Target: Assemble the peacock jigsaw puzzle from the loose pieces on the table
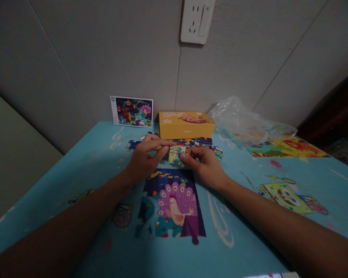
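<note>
A small puzzle piece (175, 155) with yellow leaves on a pale teal ground is raised above the table. My right hand (204, 164) pinches its right side between thumb and fingers. At the opposite edge, the thumb and forefinger of my left hand (146, 156) close on the upper left corner. Below both hands lies a partly joined puzzle (176, 204) showing a purple peacock-like bird, with an uneven lower left edge. Loose puzzle pieces (204, 141) are spread behind the hands, some hidden by them.
A yellow puzzle box (187, 125) stands near the wall, with a picture card (134, 112) upright to its left. On the right, a clear plastic bag (240, 119) partly covers a colourful sheet (290, 148). A patterned blue cloth (104, 154) covers the table. A socket (197, 21) is on the wall.
</note>
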A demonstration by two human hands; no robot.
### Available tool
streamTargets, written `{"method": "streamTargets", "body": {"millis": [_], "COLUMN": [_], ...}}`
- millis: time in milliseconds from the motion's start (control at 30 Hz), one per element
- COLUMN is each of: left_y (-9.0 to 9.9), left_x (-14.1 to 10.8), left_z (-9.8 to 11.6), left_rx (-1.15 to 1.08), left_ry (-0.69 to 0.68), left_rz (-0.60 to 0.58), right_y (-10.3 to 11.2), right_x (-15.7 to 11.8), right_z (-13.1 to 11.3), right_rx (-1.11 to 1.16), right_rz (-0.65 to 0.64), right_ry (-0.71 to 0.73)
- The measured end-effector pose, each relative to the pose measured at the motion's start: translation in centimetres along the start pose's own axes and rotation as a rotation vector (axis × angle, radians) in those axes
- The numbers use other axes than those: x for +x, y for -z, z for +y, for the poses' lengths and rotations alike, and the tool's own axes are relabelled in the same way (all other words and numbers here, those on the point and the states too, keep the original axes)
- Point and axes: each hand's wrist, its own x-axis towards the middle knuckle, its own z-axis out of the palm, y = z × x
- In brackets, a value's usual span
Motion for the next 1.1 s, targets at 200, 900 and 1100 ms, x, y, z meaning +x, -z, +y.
{"method": "streamTargets", "body": {"millis": [200, 900, 1100], "left_y": [0.2, 0.1, 0.3], "left_x": [-0.1, -0.2, -0.3], "left_z": [0.0, 0.2, 0.7], "left_rx": [0.102, 0.014, 0.018], "left_ry": [-0.081, 0.031, -0.105], "left_rz": [-0.158, -0.237, -0.287], "right_y": [0.0, 0.1, 0.7], "right_x": [-0.2, 0.0, 0.3], "right_z": [0.3, 0.3, 0.3], "right_rx": [-0.093, 0.066, 0.189], "right_rz": [0.007, -0.008, 0.062], "right_ry": [0.058, 0.011, 0.019]}}
